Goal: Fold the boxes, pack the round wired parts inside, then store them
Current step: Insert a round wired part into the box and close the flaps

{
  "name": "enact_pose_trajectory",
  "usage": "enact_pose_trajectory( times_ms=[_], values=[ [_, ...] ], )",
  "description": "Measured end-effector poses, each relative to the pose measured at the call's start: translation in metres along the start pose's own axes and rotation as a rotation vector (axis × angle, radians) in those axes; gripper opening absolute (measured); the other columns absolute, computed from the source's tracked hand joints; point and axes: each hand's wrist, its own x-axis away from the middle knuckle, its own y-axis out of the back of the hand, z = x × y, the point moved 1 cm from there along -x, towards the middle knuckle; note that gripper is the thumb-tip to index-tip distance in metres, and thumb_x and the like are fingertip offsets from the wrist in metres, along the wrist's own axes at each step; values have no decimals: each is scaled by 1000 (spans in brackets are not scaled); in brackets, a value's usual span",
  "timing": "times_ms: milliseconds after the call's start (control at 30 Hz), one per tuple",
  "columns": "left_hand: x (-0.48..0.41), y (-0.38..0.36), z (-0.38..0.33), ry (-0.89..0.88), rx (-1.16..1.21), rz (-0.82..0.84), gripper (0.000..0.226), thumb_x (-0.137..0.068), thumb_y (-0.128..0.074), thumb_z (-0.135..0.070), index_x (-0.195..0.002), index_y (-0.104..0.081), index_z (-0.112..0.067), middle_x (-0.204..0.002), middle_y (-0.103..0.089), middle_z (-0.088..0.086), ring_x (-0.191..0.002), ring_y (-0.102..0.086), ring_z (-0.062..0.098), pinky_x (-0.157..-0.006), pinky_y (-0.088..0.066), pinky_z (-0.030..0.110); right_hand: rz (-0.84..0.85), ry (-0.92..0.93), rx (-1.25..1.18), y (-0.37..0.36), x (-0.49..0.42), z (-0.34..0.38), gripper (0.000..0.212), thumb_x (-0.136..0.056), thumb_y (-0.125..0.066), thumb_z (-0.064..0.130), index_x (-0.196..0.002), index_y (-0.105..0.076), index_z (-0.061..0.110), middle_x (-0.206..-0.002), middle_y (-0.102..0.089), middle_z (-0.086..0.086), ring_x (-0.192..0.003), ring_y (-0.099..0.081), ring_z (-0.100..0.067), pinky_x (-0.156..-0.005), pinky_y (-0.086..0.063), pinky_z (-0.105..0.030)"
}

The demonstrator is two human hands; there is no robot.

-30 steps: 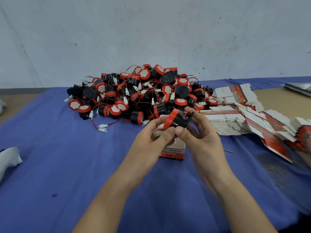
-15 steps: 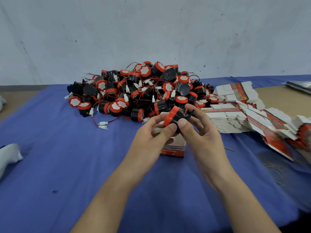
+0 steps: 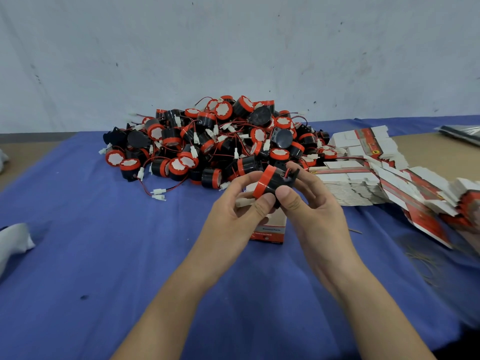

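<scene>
Blue cloth covers the work table in front of a scuffed pale wall, with a pile of round wired parts at far centre and stacks of flat boxes to the right. Above the folded box standing at near centre, the left hand pinches the red rim of one round wired part and holds its white connector, while the right hand grips the black body. Risk: a loose lead may snag on the box mouth or stay outside the flaps, and downward pressure may tip the light, unsupported box.
</scene>
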Motion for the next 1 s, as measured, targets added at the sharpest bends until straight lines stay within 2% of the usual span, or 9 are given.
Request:
enact_pose_trajectory(
  times_ms=[167, 267, 433, 533, 667, 733, 800, 900, 1000],
  values=[
    [0, 0, 0, -30, -11, -49, 35, -91, -67, -41, -125, -59, -38, -98, -77, -2, -98, -73, 13, -88, -57, 23, 58, 25, 21, -3, 1, 1, 57, -73, -79, 31, -127, -64, 27, -119, -73, 14, -118, -65, -2, -87, -51, -12],
    [-1, 3, -2, -71, -57, -127, 34, -87, -67, -45, -119, -62, -39, -98, -76, -9, -94, -72, 9, -79, -56, 19, 114, 40, 114, -4, 3, 4, 59, -78, -76, 36, -134, -57, 35, -130, -67, 21, -127, -56, 2, -96, -50, -16],
    [-4, 18, -5, -151, -204, -276, 27, -91, -67, -38, -115, -59, -48, -109, -68, -30, -99, -63, -10, -80, -47, 7, -72, 58, 358, 12, 0, 7, 73, -78, -72, 56, -144, -42, 49, -146, -49, 26, -130, -45, 15, -102, -42, -7],
    [-2, 25, -2, -181, -417, -286, 34, -93, -65, -39, -122, -55, -53, -112, -58, -44, -79, -52, -7, -75, -45, 5, -81, -51, 560, 27, -4, -3, 101, -67, -66, 70, -156, -27, 41, -154, -36, 25, -137, -36, 6, -110, -35, -22],
    [-1, 26, 6, -199, -683, -224, 40, -94, -61, -43, -133, -52, -47, -122, -52, -41, -114, -47, -10, -88, -39, 8, 73, -242, 655, 35, -6, -24, 130, -55, -69, 72, -161, -5, 35, -159, -30, 17, -142, -32, -1, -107, -33, -25],
    [0, 24, 9, -228, -827, -207, 42, -93, -59, -45, -135, -53, -42, -126, -54, -31, -118, -44, -3, -87, -36, 8, 163, -273, 674, 37, -4, -33, 119, -65, -76, 63, -158, -5, 42, -148, -36, 36, -128, -39, 17, -98, -36, -11],
    [1, 21, 10, -263, -954, -202, 43, -93, -60, -44, -135, -55, -38, -129, -57, -22, -116, -43, 2, -86, -35, 10, 215, -242, 723, 39, -4, -39, 85, -81, -80, 44, -139, -22, 61, -119, -47, 53, -111, -45, 28, -82, -40, 0],
    [2, 18, 12, -310, -1091, -203, 42, -91, -68, -37, -132, -59, -31, -127, -63, -11, -112, -48, 12, -87, -47, 27, 215, -170, 777, 38, -7, -44, 62, -86, -79, 30, -127, -44, 61, -121, -57, 28, -114, -53, 5, -87, -46, -13],
    [2, 17, 14, -327, -1233, -215, 42, -87, -74, -35, -126, -64, -25, -118, -69, -4, -104, -58, 23, -82, -53, 39, 210, -156, 791, 34, -7, -46, 59, -84, -81, 33, -123, -45, 58, -123, -54, 20, -113, -53, 1, -92, -49, -27]
  ],
)
